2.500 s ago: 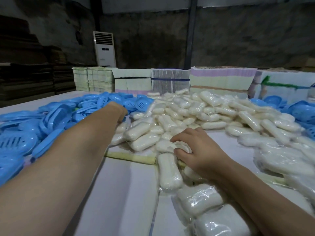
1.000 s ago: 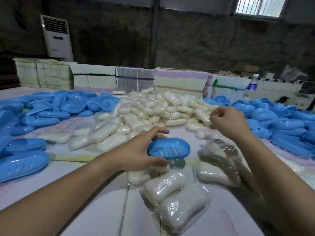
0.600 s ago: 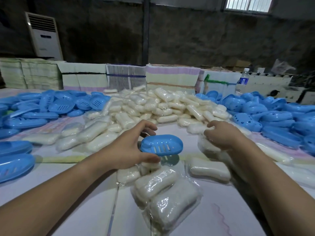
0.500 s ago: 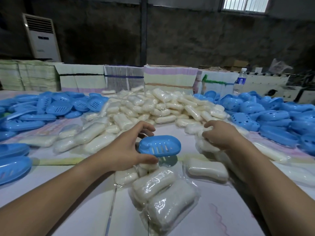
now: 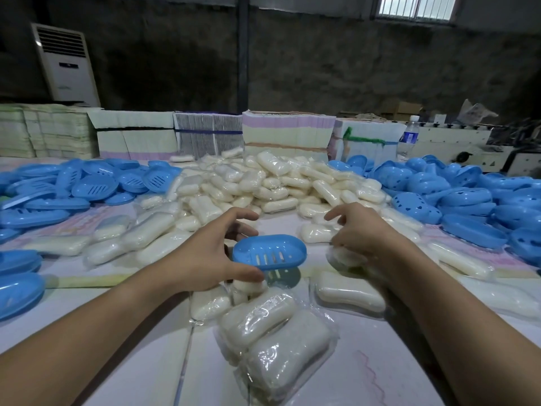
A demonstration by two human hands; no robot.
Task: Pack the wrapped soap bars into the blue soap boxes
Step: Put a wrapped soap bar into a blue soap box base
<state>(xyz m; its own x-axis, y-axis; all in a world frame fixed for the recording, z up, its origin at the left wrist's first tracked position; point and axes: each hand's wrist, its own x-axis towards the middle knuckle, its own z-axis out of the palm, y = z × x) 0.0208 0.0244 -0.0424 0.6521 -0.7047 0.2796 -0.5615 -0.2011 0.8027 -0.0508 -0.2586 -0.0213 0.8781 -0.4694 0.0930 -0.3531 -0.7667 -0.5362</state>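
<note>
My left hand [image 5: 205,256] grips a blue soap box [image 5: 269,252] by its left end, thumb below and fingers over the top, just above the table. The box is closed, with its slotted side facing me. My right hand [image 5: 363,232] is palm down to the right of the box, a hand's width away. It holds a wrapped soap bar [image 5: 344,257] under the palm, while its index finger points toward the box. A big pile of wrapped soap bars [image 5: 263,186] lies behind both hands, and more wrapped bars [image 5: 263,326] lie close in front.
Heaps of blue soap boxes cover the table at the left [image 5: 87,183] and at the right [image 5: 468,197]. Stacks of flat cartons [image 5: 287,133] line the far edge. A water bottle [image 5: 408,137] stands at the back right. A single wrapped bar [image 5: 348,291] lies under my right forearm.
My left hand fetched a blue box from the left heap and now holds it at the centre. My right hand dropped onto a wrapped bar, and its fingers have since spread toward the box.
</note>
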